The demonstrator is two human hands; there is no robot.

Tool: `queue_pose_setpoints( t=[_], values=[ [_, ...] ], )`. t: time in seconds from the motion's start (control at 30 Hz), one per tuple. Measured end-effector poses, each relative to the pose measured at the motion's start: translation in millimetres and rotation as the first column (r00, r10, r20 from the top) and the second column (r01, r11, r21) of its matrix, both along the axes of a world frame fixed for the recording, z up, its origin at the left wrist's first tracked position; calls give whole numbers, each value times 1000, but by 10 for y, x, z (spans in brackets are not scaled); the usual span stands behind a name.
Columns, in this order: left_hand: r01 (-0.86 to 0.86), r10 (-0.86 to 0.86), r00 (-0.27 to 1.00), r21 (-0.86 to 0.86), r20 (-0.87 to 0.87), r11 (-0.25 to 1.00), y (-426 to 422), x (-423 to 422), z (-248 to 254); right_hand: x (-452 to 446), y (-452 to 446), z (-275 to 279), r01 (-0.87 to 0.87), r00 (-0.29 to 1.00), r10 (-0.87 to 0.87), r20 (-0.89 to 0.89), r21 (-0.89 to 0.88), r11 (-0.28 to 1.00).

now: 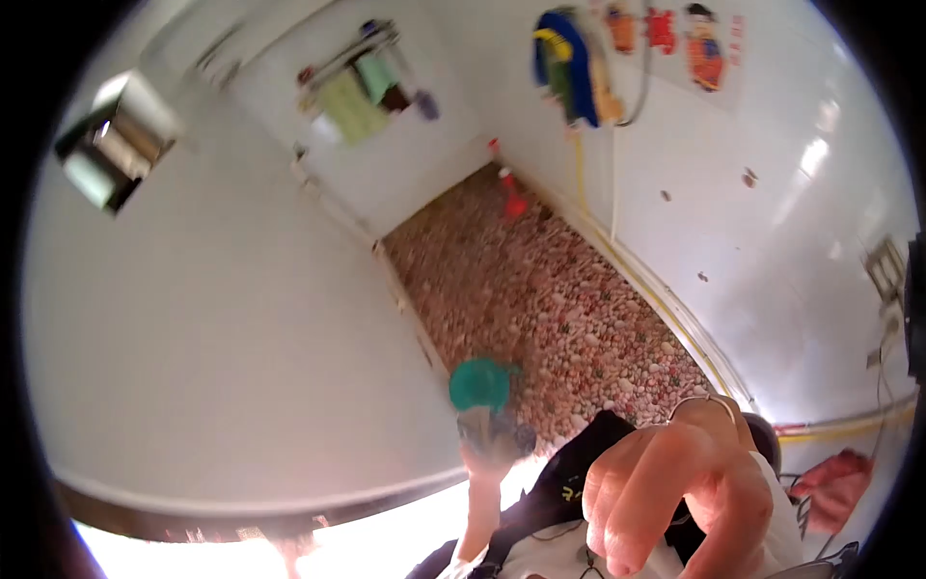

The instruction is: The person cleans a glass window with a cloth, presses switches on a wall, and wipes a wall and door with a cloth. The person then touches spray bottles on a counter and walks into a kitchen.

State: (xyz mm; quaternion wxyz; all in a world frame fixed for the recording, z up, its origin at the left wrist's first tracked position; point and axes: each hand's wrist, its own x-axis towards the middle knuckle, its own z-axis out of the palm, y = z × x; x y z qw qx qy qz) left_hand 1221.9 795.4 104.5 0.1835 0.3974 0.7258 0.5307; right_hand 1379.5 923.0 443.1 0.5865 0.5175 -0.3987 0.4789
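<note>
Low in the middle of the head view, my left hand (485,467) is closed around a crumpled grey cloth (482,431); motion blur softens its outline. Just beyond the cloth is a green basin (479,384), close to the left wall. Whether the cloth touches the basin I cannot tell. Large and near the camera, my right hand (680,482) has bent fingers pointing down, with a gap between thumb and forefinger. Nothing shows in it, and a thin bracelet (702,398) circles the wrist.
The narrow floor (579,318) has a pebble pattern. A red object (511,198) stands at its far end. Towels (352,104) hang on the back wall rack, and clothes (569,68) on the right wall. Yellow pipe (666,304) runs along the right wall. A pink cloth (835,490) is lower right.
</note>
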Motion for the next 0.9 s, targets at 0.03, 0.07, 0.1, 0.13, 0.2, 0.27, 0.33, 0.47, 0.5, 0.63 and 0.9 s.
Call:
queue_pose_setpoints(
  t=[0.03,0.07,0.1,0.13,0.2,0.27,0.33,0.47,0.5,0.63,0.9],
  values=[
    [-3,15,957,41,-289,999,-113,29,22,-122,-84,17,-97,988,99,-120,16,995],
    [-22,60,836,77,-545,997,-282,34,-29,-328,-217,-2,-218,948,223,-225,46,975],
    [-77,104,835,72,-540,994,-279,61,-183,-378,-220,-10,-302,884,310,-351,80,950],
    [-168,176,973,61,-147,984,-236,82,-370,-313,-176,-17,-354,867,357,-346,74,932],
    [-333,312,904,23,293,943,-453,51,-519,-272,-153,-47,-198,891,225,395,-108,974],
    [-229,211,873,-12,439,973,-534,88,-275,-363,-93,-112,-404,834,394,386,-60,913],
    [-321,273,883,66,382,945,-630,45,-247,-549,-155,-159,-591,749,548,371,1,807],
    [-524,522,847,-13,101,852,-736,203,119,-776,-246,-160,-835,484,756,441,-26,550],
    [-589,588,800,-33,120,808,-767,239,186,-833,-229,-119,-869,385,742,549,-55,491],
    [-797,786,603,-42,-137,603,-833,442,492,-1101,-441,-166,-962,194,793,577,-48,270],
    [-934,182,316,339,931,-116,-843,1150,-150,-1051,-884,-243,-975,-211,768,604,-81,-205]
  ],
)
